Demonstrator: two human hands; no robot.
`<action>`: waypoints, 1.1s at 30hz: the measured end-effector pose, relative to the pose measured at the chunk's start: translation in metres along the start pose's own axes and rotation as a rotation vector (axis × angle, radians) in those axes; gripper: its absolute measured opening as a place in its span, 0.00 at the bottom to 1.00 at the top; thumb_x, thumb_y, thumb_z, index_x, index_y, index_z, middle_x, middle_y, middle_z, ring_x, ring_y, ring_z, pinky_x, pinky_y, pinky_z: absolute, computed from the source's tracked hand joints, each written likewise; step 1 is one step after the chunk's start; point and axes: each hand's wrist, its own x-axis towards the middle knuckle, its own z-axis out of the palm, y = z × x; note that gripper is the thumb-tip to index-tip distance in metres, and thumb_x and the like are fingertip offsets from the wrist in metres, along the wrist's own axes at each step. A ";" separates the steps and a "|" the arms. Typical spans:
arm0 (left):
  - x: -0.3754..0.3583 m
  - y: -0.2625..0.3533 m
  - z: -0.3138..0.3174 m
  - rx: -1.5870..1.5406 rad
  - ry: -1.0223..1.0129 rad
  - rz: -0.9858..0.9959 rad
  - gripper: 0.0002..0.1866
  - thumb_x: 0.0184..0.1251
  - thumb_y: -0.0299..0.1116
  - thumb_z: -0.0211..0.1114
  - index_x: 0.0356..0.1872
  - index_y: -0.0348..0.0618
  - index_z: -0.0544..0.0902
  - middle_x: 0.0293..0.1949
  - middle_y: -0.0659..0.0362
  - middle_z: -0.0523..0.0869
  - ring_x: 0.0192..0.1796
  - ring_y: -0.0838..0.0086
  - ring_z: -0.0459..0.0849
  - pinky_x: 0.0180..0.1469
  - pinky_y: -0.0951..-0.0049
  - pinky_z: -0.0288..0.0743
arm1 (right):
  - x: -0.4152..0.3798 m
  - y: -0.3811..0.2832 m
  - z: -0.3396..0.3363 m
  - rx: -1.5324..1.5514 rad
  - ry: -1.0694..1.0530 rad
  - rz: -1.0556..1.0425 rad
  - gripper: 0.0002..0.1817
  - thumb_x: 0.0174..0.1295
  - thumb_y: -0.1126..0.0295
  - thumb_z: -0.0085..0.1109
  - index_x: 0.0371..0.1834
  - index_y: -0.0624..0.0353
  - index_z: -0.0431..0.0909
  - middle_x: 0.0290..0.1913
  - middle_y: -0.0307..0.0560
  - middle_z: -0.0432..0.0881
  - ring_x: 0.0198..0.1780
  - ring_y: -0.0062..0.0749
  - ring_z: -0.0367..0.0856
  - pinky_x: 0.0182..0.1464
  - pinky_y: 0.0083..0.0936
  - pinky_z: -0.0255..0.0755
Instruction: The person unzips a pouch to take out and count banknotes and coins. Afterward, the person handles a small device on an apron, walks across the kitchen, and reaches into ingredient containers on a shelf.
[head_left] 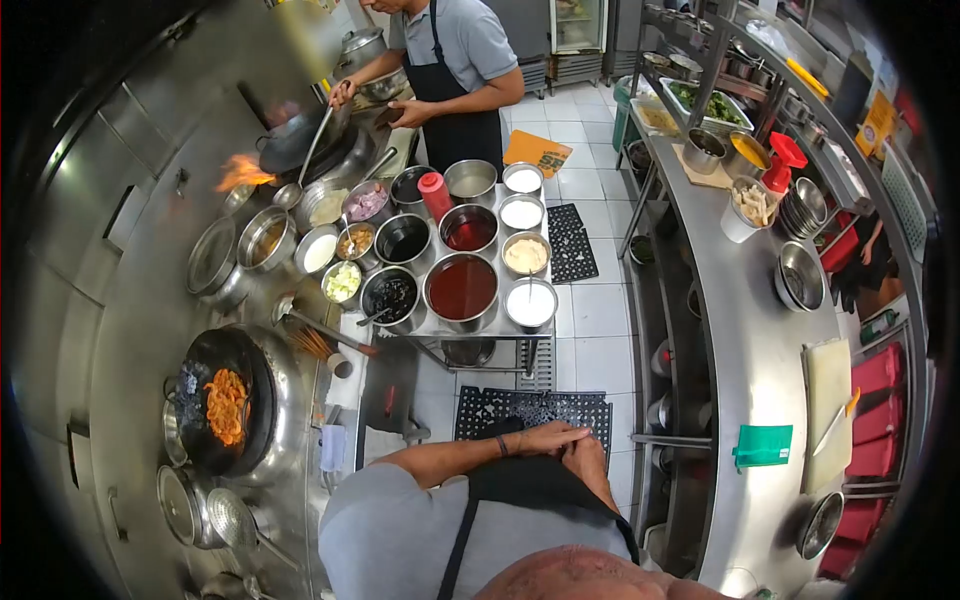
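My left hand [548,438] and my right hand [588,462] meet in front of my black apron [530,482]. The fingers of both look curled in and closed, and whatever lies between them, if anything, is hidden. Dark bands circle my left wrist. To the left, a black wok [218,455] holds orange, sauce-coated food [228,408], apart from my hands. Ahead stands a steel cart [430,325] crowded with pots, among them a red-brown sauce pot [461,288] and a dark pot with a spoon [390,296].
A co-worker [455,70] holds a ladle [318,145] over another wok [305,140], with flame [243,172] beside it. Along the right runs a steel counter [755,365] with a knife [835,422] on a cutting board [828,385]. Black mats [535,410] lie on the tiled floor.
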 end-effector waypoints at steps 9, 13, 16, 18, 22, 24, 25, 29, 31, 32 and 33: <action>0.019 -0.038 -0.021 0.440 0.060 0.249 0.35 0.83 0.57 0.39 0.62 0.28 0.73 0.58 0.43 0.81 0.59 0.62 0.80 0.61 0.68 0.74 | 0.008 -0.011 -0.003 0.137 0.068 -0.091 0.13 0.50 0.70 0.67 0.35 0.68 0.81 0.45 0.68 0.83 0.51 0.60 0.81 0.55 0.49 0.74; 0.016 -0.028 -0.022 0.575 -0.124 0.323 0.38 0.84 0.55 0.38 0.75 0.25 0.53 0.70 0.37 0.68 0.74 0.57 0.66 0.75 0.68 0.58 | 0.001 0.015 0.010 0.352 -0.051 0.010 0.13 0.50 0.68 0.66 0.36 0.66 0.84 0.39 0.64 0.85 0.45 0.60 0.84 0.49 0.46 0.78; 0.048 -0.061 -0.035 0.446 -0.220 0.130 0.38 0.85 0.51 0.40 0.78 0.30 0.45 0.77 0.35 0.54 0.79 0.55 0.57 0.77 0.67 0.56 | -0.014 0.031 0.019 0.332 0.007 0.016 0.12 0.50 0.69 0.65 0.35 0.65 0.84 0.36 0.63 0.86 0.42 0.60 0.85 0.44 0.46 0.79; 0.060 -0.056 -0.021 0.639 -0.354 0.277 0.39 0.83 0.54 0.40 0.79 0.31 0.45 0.74 0.34 0.62 0.76 0.52 0.64 0.75 0.66 0.59 | -0.028 0.042 0.015 0.393 0.161 -0.092 0.13 0.53 0.68 0.64 0.39 0.64 0.83 0.31 0.62 0.84 0.39 0.61 0.84 0.45 0.45 0.78; 0.079 -0.048 0.004 1.020 -0.444 0.167 0.41 0.81 0.60 0.39 0.78 0.35 0.53 0.67 0.32 0.72 0.71 0.45 0.71 0.72 0.61 0.64 | -0.084 0.114 0.053 0.316 0.393 0.048 0.13 0.58 0.66 0.62 0.41 0.62 0.77 0.27 0.58 0.80 0.33 0.58 0.81 0.40 0.48 0.76; 0.092 -0.042 0.007 1.127 -0.437 0.072 0.40 0.80 0.62 0.39 0.75 0.35 0.60 0.64 0.32 0.75 0.69 0.42 0.73 0.71 0.57 0.66 | -0.131 0.175 0.100 0.460 0.191 0.590 0.13 0.59 0.70 0.56 0.46 0.64 0.77 0.37 0.63 0.81 0.40 0.59 0.83 0.44 0.48 0.77; 0.094 -0.040 0.003 1.131 -0.436 0.093 0.40 0.79 0.63 0.39 0.73 0.35 0.64 0.62 0.32 0.77 0.68 0.41 0.73 0.69 0.55 0.67 | -0.164 0.188 0.114 0.385 0.087 0.764 0.14 0.59 0.69 0.56 0.46 0.64 0.77 0.38 0.64 0.81 0.41 0.59 0.83 0.45 0.48 0.77; 0.099 -0.057 -0.040 1.119 -0.358 0.072 0.38 0.79 0.63 0.38 0.64 0.38 0.76 0.59 0.36 0.80 0.64 0.38 0.76 0.66 0.51 0.70 | -0.293 0.170 0.139 0.262 -0.296 1.036 0.15 0.60 0.67 0.56 0.47 0.64 0.78 0.43 0.65 0.81 0.45 0.59 0.83 0.48 0.48 0.78; 0.091 -0.068 -0.065 1.131 -0.331 0.034 0.38 0.78 0.64 0.37 0.63 0.39 0.78 0.59 0.37 0.80 0.65 0.40 0.75 0.67 0.52 0.69 | -0.317 0.135 0.127 0.325 -0.292 1.027 0.15 0.61 0.67 0.56 0.47 0.64 0.79 0.45 0.66 0.81 0.47 0.59 0.83 0.50 0.48 0.78; 0.089 -0.070 -0.072 1.138 -0.308 0.009 0.38 0.78 0.64 0.37 0.63 0.39 0.78 0.59 0.37 0.80 0.65 0.41 0.75 0.67 0.52 0.69 | -0.317 0.116 0.116 0.348 -0.260 1.002 0.15 0.61 0.66 0.56 0.47 0.64 0.79 0.46 0.66 0.81 0.48 0.59 0.83 0.50 0.48 0.78; 0.083 -0.073 -0.078 1.144 -0.283 -0.020 0.38 0.79 0.64 0.37 0.63 0.39 0.79 0.59 0.37 0.80 0.65 0.41 0.75 0.67 0.52 0.70 | -0.311 0.097 0.104 0.368 -0.228 0.967 0.16 0.61 0.66 0.56 0.47 0.64 0.79 0.47 0.66 0.81 0.49 0.59 0.83 0.51 0.48 0.78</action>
